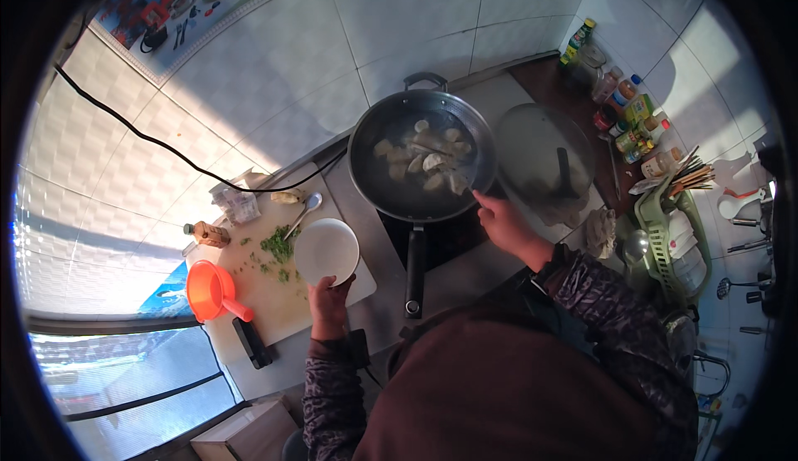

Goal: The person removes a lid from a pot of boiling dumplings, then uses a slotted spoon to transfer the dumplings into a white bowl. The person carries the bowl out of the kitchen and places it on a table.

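My left hand (329, 304) grips the near rim of a white bowl (326, 251), tilted over the edge of the cutting board (262, 299); no contents can be made out in it. Over the right rim of a dark wok (368, 180) my right hand (505, 221) holds a utensil by its handle; the lower part of the utensil is among the food. Several pale dumplings (432, 162) lie in steaming liquid in the wok, whose long black handle (415, 274) points towards me. Chopped green herbs (278, 244) and a metal spoon (305, 211) rest on the board, left of the bowl.
An orange plastic ladle (202, 292) and a bottle (209, 234) stand at the left. A glass lid (530, 143) lies right of the wok. Seasoning bottles (625, 90) and a green dish rack (654, 255) line the right side. A black cable (156, 142) hangs across the left.
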A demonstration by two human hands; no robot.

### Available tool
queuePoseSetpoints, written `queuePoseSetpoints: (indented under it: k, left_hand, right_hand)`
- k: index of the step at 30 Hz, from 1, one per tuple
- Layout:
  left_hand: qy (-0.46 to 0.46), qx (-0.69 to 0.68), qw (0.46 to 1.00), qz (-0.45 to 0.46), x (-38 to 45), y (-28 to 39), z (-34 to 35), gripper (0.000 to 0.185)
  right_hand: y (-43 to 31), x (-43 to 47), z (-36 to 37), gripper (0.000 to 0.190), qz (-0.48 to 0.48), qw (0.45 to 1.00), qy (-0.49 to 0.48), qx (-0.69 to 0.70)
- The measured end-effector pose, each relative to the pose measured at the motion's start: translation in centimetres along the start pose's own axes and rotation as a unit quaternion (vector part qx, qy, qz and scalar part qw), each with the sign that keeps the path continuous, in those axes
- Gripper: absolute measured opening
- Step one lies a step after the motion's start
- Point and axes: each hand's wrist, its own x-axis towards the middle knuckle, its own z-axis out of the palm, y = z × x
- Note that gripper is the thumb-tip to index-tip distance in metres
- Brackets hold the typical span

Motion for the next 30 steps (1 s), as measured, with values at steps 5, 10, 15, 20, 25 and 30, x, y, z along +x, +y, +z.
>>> queuePoseSetpoints:
  k: [5, 10, 15, 20, 25, 30]
  left_hand:
    - [0.020, -0.021, 1.000, 0.002, 1.0, -0.2, -1.9, 0.056]
    - [0.024, -0.032, 0.999, 0.004, 1.9, 0.2, -3.9, 0.053]
    - [0.068, -0.044, 0.997, -0.003, 2.5, 0.2, -5.6, 0.049]
    - [0.071, -0.029, 0.997, 0.024, 3.6, -0.6, -7.5, 0.047]
    - [0.083, -0.055, 0.995, -0.003, 4.6, -1.4, -9.2, 0.044]
    - [0.091, -0.081, 0.992, -0.029, 4.5, -0.7, -8.5, 0.043]
  right_hand:
    - [0.2, 0.6, -1.4, 0.035, -0.014, 0.994, 0.093, 0.049]
    - [0.1, 0.4, -2.5, 0.038, -0.070, 0.990, 0.120, 0.002]
    - [0.4, 0.0, -3.2, 0.041, 0.061, 0.993, 0.031, 0.094]
    - [-0.7, -0.8, -3.7, 0.043, 0.222, 0.929, 0.036, 0.295]
    - [-1.1, -1.6, -4.1, 0.045, 0.238, 0.916, 0.032, 0.323]
    - [-0.7, -2.0, -3.6, 0.044, 0.230, 0.905, 0.044, 0.355]
